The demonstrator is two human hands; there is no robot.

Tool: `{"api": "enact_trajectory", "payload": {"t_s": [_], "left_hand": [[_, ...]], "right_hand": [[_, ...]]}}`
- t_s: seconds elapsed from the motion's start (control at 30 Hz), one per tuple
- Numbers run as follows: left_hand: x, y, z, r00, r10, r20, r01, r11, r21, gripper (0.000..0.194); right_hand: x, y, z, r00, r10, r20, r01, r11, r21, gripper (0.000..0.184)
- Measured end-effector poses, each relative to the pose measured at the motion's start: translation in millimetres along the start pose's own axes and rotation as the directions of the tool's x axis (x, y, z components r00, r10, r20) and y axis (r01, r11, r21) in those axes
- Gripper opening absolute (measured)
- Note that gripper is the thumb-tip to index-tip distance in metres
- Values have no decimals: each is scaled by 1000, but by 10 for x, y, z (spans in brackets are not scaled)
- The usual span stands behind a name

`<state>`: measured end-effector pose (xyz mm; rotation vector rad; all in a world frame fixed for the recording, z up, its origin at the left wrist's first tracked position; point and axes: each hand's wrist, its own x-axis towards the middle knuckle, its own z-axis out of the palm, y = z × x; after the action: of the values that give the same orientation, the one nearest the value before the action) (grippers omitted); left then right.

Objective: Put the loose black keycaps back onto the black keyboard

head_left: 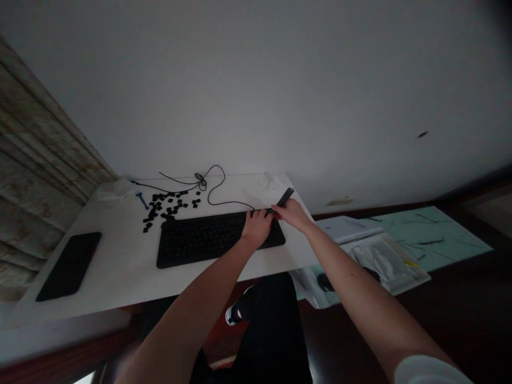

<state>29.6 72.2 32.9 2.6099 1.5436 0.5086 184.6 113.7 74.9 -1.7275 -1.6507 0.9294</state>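
A black keyboard [212, 240] lies on a white desk [112, 272], and many of its keys look bare or dark and hard to make out. My left hand [256, 226] rests on the keyboard's right part, with its fingers curled over the far edge. Just beside it, my right hand [292, 213] grips a dark stick-shaped tool [285, 197] that points up and to the right, its lower end close to the keyboard's far right corner. Several loose black keycaps [166, 208] lie in a scattered pile beyond the keyboard's left end.
A thin black cable [210, 184] loops across the desk behind the keyboard. A blue plastic tool [141, 200], a crumpled tissue [116, 189] and a black phone [69, 266] sit to the left. Papers and a plastic sleeve [384, 261] lie beyond the desk's right edge.
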Motion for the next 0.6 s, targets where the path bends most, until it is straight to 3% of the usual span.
{"api": "enact_trajectory", "payload": {"t_s": [0.33, 0.47, 0.6], "left_hand": [[98, -67, 16, 999, -8, -31, 6, 998, -66, 20], [67, -64, 53, 1000, -2, -20, 1, 997, -74, 20], [70, -57, 89, 1000, -1, -26, -1, 998, -68, 23]], "right_hand": [[19, -183, 29, 999, 29, -22, -34, 953, -301, 14], [74, -247, 38, 999, -42, 29, 50, 896, -441, 11], [144, -213, 12, 993, -24, 119, 67, 927, -370, 14]]}}
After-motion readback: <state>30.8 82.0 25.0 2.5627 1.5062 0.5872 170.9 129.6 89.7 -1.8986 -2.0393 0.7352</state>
